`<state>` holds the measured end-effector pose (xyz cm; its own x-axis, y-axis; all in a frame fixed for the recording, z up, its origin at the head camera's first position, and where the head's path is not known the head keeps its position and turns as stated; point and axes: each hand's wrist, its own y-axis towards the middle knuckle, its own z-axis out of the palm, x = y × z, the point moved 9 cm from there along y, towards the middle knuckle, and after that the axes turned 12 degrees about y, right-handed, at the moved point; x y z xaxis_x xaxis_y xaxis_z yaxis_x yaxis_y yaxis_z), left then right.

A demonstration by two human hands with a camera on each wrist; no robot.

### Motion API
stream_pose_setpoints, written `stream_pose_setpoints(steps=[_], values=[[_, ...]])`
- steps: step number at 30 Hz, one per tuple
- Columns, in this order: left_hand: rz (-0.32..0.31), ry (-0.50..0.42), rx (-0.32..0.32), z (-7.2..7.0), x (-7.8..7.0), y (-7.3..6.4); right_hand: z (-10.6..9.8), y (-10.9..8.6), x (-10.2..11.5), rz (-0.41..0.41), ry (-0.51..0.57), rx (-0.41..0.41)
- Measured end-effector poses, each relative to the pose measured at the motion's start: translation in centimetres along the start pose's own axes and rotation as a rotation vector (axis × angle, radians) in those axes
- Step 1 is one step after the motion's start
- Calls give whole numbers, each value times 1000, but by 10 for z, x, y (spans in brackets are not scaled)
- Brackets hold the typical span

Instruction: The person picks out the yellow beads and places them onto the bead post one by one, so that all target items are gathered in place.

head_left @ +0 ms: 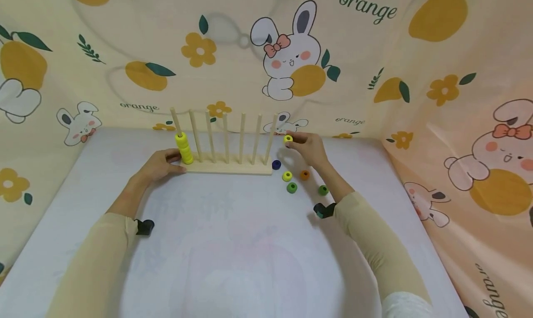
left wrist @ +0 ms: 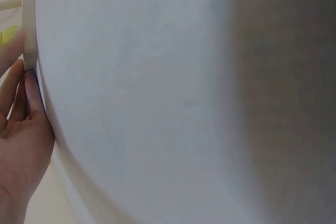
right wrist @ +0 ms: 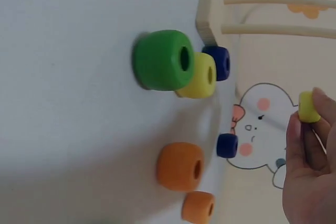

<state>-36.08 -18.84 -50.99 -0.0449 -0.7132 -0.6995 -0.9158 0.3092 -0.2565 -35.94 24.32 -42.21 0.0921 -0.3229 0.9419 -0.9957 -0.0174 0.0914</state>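
Note:
A wooden peg rack (head_left: 228, 168) stands at the back of the table with several upright pegs. Yellow beads (head_left: 184, 150) are stacked on its leftmost peg. My left hand (head_left: 157, 166) holds the left end of the rack's base, thumb at the front corner; in the left wrist view that hand (left wrist: 23, 140) touches the base's end (left wrist: 30, 35). Off the rack's right end, raised above the table, my right hand (head_left: 309, 147) pinches a yellow bead (head_left: 288, 139) between thumb and fingers. The same bead (right wrist: 308, 107) shows its side in the right wrist view.
Loose beads lie right of the rack: dark blue (head_left: 276, 165), yellow (head_left: 287, 176), orange (head_left: 305, 175) and two green (head_left: 292, 187). The right wrist view adds a second dark blue bead (right wrist: 227, 145) and a second orange one (right wrist: 198, 207). Printed cloth (head_left: 233, 77) hangs behind.

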Motion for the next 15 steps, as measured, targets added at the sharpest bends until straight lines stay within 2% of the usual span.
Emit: stream_pose_setpoints(steps=[8, 15], values=[[-6, -20, 6, 3, 3, -1, -5, 6, 18, -42, -16, -12], [-7, 5, 1, 1, -1, -2, -11, 11, 41, -103, -31, -6]])
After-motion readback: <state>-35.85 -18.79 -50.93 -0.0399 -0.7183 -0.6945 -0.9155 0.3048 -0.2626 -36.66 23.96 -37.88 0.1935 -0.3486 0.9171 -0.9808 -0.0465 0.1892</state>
